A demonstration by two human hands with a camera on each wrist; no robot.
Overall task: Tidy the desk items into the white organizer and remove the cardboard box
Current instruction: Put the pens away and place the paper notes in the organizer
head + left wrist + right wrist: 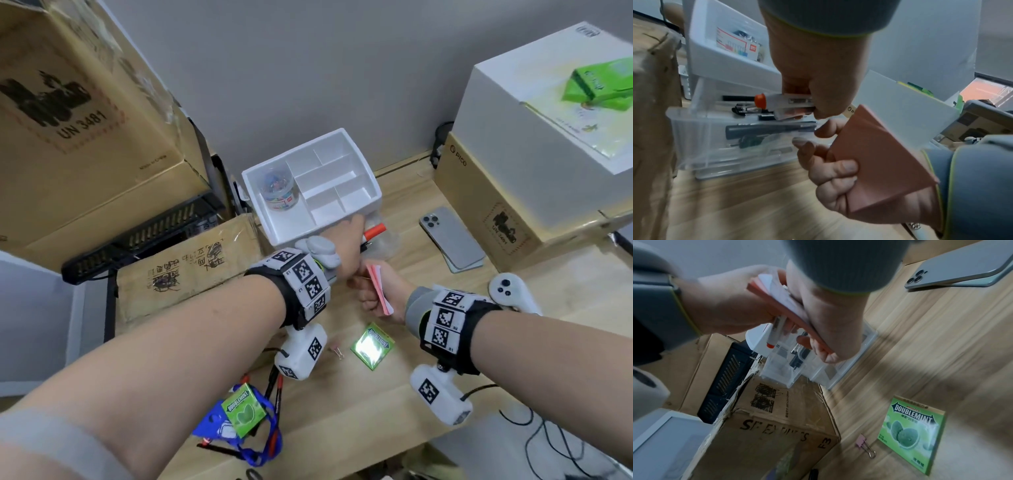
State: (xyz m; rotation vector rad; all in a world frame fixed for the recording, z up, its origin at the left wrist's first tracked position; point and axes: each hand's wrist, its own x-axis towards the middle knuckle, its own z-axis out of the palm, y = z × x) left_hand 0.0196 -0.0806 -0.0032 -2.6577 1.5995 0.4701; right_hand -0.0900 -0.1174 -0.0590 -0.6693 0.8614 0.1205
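Note:
The white organizer [291,222] stands by the wall with a jar of clips [277,186] in its left compartment. Under it a clear drawer [735,146] is pulled out, with dark pens lying inside. My left hand [356,236] grips a white marker with an orange cap [777,101] just above the drawer. Just in front of it, my right hand [370,291] holds a pink sticky-note pad [879,170]. The small cardboard box [185,270] sits left of the organizer, touching the drawer corner.
On the wooden desk lie a flat Doublemint pack [372,346], a pink binder clip [337,352], a second Doublemint box [244,409] on a blue lanyard, red pens [275,394], a phone [452,238] and a white controller [510,291]. Large boxes stand at the left and right.

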